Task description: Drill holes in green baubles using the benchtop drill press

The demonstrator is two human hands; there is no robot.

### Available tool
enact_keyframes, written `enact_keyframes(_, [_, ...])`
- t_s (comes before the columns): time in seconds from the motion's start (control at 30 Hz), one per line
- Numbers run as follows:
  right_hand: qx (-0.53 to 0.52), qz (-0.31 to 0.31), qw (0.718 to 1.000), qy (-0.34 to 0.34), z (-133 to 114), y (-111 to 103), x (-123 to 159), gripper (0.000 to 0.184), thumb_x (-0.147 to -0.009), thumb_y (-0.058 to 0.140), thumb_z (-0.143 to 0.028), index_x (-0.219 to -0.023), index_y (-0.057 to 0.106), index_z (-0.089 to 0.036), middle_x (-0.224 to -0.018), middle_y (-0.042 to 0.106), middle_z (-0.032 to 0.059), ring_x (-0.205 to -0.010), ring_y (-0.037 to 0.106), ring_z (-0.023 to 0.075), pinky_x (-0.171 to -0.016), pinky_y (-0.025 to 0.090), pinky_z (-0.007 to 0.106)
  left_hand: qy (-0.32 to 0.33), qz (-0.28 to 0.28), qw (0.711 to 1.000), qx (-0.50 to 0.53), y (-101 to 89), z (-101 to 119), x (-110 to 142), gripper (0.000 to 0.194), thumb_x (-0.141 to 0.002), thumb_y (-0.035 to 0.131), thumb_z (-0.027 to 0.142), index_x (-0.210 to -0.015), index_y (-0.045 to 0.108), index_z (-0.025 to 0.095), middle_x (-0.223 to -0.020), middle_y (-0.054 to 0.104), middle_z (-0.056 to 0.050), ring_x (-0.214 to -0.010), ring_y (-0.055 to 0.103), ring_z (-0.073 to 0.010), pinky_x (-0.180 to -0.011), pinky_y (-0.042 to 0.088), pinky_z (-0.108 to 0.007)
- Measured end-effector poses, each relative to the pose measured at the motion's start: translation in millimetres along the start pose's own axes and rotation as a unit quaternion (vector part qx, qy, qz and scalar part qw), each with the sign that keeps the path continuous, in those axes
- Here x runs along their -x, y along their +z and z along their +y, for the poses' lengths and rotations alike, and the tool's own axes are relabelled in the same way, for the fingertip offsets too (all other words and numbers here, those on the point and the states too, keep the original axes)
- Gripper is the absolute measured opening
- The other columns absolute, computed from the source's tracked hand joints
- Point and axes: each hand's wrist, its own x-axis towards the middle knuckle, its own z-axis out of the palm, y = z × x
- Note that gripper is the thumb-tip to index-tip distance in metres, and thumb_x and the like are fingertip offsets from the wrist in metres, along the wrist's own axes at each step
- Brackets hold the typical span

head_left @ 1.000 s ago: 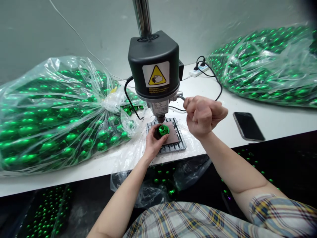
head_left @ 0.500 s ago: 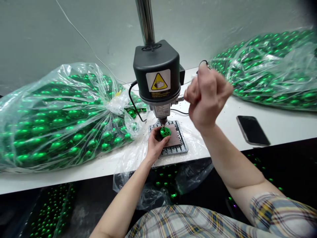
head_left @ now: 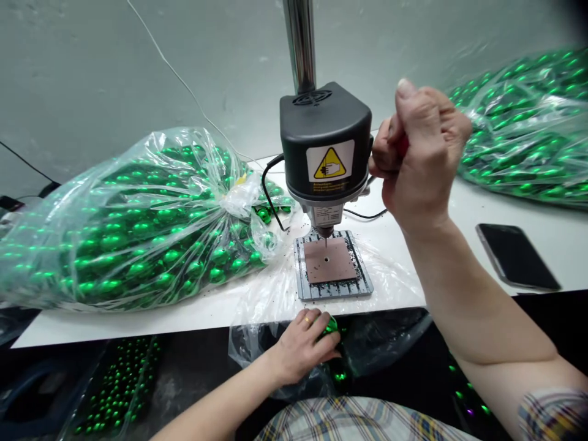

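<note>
Apparently well into a run of work at the drill press (head_left: pixel 326 131), to judge by the dark chips (head_left: pixel 356 264) strewn over the pinkish pad (head_left: pixel 337 272) and grooved base plate (head_left: pixel 333 293). Noted under the thin bit (head_left: pixel 326 242): the pad's surface, with a small dark hole in it. Found in the left hand (head_left: pixel 309 346), past the front edge of the bench (head_left: pixel 101 323) and well apart from the bit: one green ball (head_left: pixel 331 325), grasped under curled fingers, near a spread of clear plastic (head_left: pixel 255 343). Cannot tell from this view whether drilled or undrilled.

Clenched high beside the dark drill housing: the right hand (head_left: pixel 425 156), probably round a handle (head_left: pixel 402 146), with just a red scrap showing between the fingers.

Would judge plenty left, if counting the stock as unworked: one bag of green balls (head_left: pixel 138 220) at left on the bench, a second bag (head_left: pixel 528 138) at right behind the phone (head_left: pixel 518 256), more balls (head_left: pixel 122 373) low in shadow. Cannot sort finished from unfinished, so no fair tally.

Hidden: most of the held ball, behind the fingers; nearly all of the handle. Cut off: second bag at the frame edge, drill column (head_left: pixel 301 49) at the top, right sleeve (head_left: pixel 551 416) in the lower corner. Hard to make out: the dark space below the bench, mostly green glints; the bit's tip, too fine to place exactly.
</note>
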Motion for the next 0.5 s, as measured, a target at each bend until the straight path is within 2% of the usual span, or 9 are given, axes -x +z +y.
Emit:
enact_keyframes(0.07, [0.009, -0.008, 1.000, -0.004, 0.4, -0.7, -0.8, 0.056, -0.085, 0.073, -0.054, -0.057, 0.035, -0.024, -0.046, 0.032, -0.0049, -0.037, 0.027, 0.0081, -0.033, 0.014, 0.028, 0.082, -0.023, 0.996, -0.021, 4.1, -1.4, 7.0, 0.021, -0.093, 0.065, 0.029, -0.111, 0.067, 0.018, -0.121, 0.069, -0.014, -0.111, 0.064, -0.0291, -0.094, 0.053, -0.041])
enact_keyframes(0.13, [0.016, -0.019, 1.000, -0.001, 0.4, -1.9, -0.8, 0.056, -0.085, 0.072, -0.056, -0.058, 0.035, -0.024, -0.047, 0.032, -0.0049, -0.037, 0.028, 0.0081, -0.033, 0.016, 0.027, 0.149, -0.038, 0.987, -0.036, 9.3, 2.1, 13.9, 0.018, -0.094, 0.062, 0.023, -0.109, 0.068, 0.018, -0.127, 0.069, -0.014, -0.120, 0.063, -0.0305, -0.102, 0.050, -0.043])
enact_keyframes(0.2, [0.015, -0.020, 1.000, 0.002, -0.1, -2.9, -0.4, 0.056, -0.085, 0.072, -0.056, -0.059, 0.035, -0.023, -0.047, 0.032, -0.0051, -0.037, 0.028, 0.0080, -0.033, 0.016, 0.027, 0.190, -0.044, 0.981, -0.019, 12.4, 6.3, 17.9, 0.019, -0.094, 0.061, 0.025, -0.111, 0.069, 0.018, -0.131, 0.068, -0.014, -0.126, 0.061, -0.0306, -0.108, 0.048, -0.045])
enact_keyframes(0.27, [0.011, -0.023, 1.000, 0.004, -0.8, -3.5, 0.1, 0.054, -0.087, 0.072, -0.052, -0.059, 0.036, -0.023, -0.047, 0.032, -0.0051, -0.037, 0.028, 0.0080, -0.034, 0.015, 0.027, 0.194, -0.023, 0.981, 0.018, 9.9, 2.6, 15.7, 0.022, -0.095, 0.059, 0.026, -0.114, 0.067, 0.019, -0.131, 0.069, -0.014, -0.128, 0.060, -0.0297, -0.110, 0.048, -0.046])
enact_keyframes(0.3, [0.009, -0.024, 1.000, 0.005, -1.2, -3.6, 0.3, 0.053, -0.087, 0.072, -0.050, -0.059, 0.036, -0.023, -0.047, 0.032, -0.0050, -0.038, 0.028, 0.0081, -0.034, 0.015, 0.027, 0.166, 0.005, 0.985, 0.039, 5.9, -5.2, 11.4, 0.023, -0.095, 0.057, 0.024, -0.116, 0.066, 0.021, -0.129, 0.070, -0.013, -0.127, 0.061, -0.0287, -0.109, 0.049, -0.047])
enact_keyframes(0.37, [0.004, -0.027, 1.000, 0.008, -1.8, -3.6, 0.4, 0.051, -0.088, 0.071, -0.046, -0.059, 0.036, -0.023, -0.047, 0.033, -0.0049, -0.038, 0.029, 0.0082, -0.034, 0.016, 0.027, 0.025, 0.092, 0.993, 0.067, -6.4, -36.8, -3.7, 0.025, -0.094, 0.050, 0.017, -0.115, 0.064, 0.024, -0.119, 0.072, -0.011, -0.121, 0.064, -0.0268, -0.106, 0.051, -0.048])
enact_keyframes(0.43, [0.000, -0.028, 1.000, 0.013, -1.7, -3.6, 0.2, 0.051, -0.088, 0.072, -0.044, -0.058, 0.037, -0.023, -0.047, 0.033, -0.0049, -0.038, 0.029, 0.0082, -0.034, 0.015, 0.027, -0.192, 0.172, 0.964, 0.059, -21.3, -88.0, -25.7, 0.032, -0.091, 0.043, 0.008, -0.110, 0.063, 0.023, -0.111, 0.071, -0.012, -0.115, 0.065, -0.0275, -0.103, 0.051, -0.050])
enact_keyframes(0.47, [-0.003, -0.028, 0.999, 0.015, -1.5, -3.7, 0.0, 0.051, -0.088, 0.072, -0.044, -0.058, 0.037, -0.023, -0.047, 0.033, -0.0049, -0.038, 0.029, 0.0082, -0.034, 0.015, 0.028, -0.275, 0.178, 0.944, 0.040, -27.9, -117.8, -37.8, 0.031, -0.090, 0.042, 0.006, -0.106, 0.064, 0.022, -0.107, 0.070, -0.013, -0.112, 0.064, -0.0298, -0.102, 0.050, -0.052])
enact_keyframes(0.5, [-0.008, -0.027, 1.000, 0.014, -1.1, -3.7, -0.1, 0.051, -0.087, 0.073, -0.044, -0.058, 0.037, -0.023, -0.046, 0.033, -0.0051, -0.038, 0.028, 0.0081, -0.034, 0.015, 0.028, -0.342, 0.159, 0.926, 0.023, -33.2, -148.2, -49.8, 0.029, -0.087, 0.043, 0.006, -0.100, 0.064, 0.021, -0.102, 0.070, -0.014, -0.111, 0.063, -0.0324, -0.102, 0.049, -0.053])
